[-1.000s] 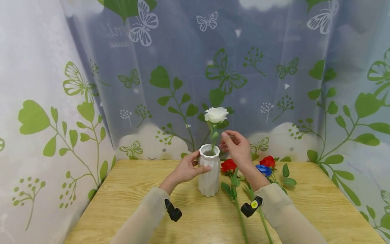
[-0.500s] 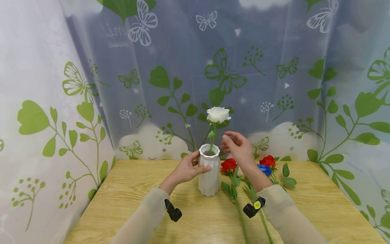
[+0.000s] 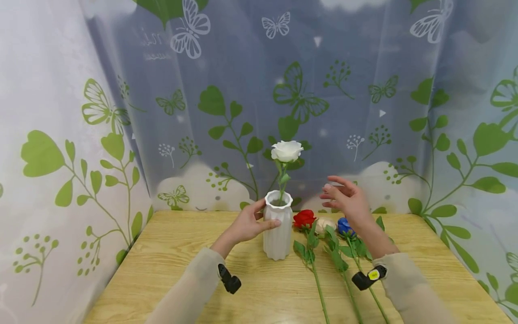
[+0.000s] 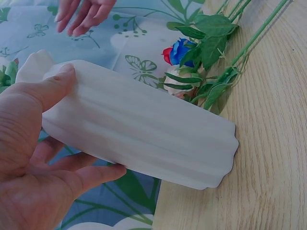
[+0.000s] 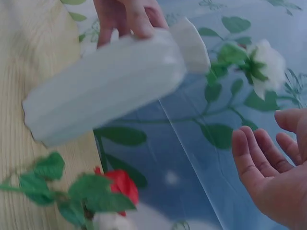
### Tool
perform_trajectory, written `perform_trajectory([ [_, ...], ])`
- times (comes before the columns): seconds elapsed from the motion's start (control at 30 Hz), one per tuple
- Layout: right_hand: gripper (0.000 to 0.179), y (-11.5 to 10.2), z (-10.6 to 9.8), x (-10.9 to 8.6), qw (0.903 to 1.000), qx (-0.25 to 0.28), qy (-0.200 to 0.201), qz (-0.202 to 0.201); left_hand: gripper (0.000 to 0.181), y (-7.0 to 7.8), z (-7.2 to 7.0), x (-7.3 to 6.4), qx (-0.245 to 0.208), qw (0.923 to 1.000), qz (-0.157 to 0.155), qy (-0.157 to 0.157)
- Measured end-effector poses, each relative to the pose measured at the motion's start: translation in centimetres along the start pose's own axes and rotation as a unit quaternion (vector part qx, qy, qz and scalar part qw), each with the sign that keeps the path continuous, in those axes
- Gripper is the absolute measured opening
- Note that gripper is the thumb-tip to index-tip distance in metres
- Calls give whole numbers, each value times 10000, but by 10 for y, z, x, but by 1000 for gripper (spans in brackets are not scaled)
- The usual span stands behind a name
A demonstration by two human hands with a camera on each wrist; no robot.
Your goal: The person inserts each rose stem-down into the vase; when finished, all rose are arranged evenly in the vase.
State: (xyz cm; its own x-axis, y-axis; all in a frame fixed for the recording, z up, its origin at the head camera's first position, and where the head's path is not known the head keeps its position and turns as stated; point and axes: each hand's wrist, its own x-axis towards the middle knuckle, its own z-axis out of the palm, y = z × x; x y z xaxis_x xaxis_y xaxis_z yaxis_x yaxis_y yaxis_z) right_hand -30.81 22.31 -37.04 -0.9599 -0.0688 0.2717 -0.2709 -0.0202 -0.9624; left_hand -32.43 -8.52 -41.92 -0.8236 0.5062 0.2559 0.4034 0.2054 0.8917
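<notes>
A white fluted vase [image 3: 277, 234] with a wavy rim stands upright on the table. My left hand [image 3: 248, 222] grips its upper body, thumb across the front and fingers around the far side, as the left wrist view also shows. A white rose [image 3: 287, 151] rises from the vase mouth; its lower stem is hidden inside. Apart from vase and rose, my right hand [image 3: 347, 200] hovers over the lying flowers with loosely bent fingers and holds nothing. Below it lie a red rose [image 3: 304, 218], a cream rose [image 3: 325, 225] and a blue rose [image 3: 346, 226].
The wooden table [image 3: 182, 270] backs onto a hanging cloth [image 3: 243, 58] printed with leaves and butterflies. Green stems [image 3: 319, 288] of the lying roses run toward the table's front edge. In the left wrist view, a bit of red [image 4: 167, 55] shows behind the blue rose.
My right hand has moved right, away from the white rose and over the lying flowers. The white rose has swayed slightly. My left hand stays on the vase.
</notes>
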Motion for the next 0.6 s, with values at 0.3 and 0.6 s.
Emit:
perform_trajectory([
  [0.3, 33, 6, -55, -16, 9998, 190, 56, 30, 73, -1, 0, 0, -42, 10000, -89, -17],
  [0.6, 30, 26, -110, -42, 9993, 205, 16, 308, 74, 1, -1, 0, -65, 9999, -67, -62],
])
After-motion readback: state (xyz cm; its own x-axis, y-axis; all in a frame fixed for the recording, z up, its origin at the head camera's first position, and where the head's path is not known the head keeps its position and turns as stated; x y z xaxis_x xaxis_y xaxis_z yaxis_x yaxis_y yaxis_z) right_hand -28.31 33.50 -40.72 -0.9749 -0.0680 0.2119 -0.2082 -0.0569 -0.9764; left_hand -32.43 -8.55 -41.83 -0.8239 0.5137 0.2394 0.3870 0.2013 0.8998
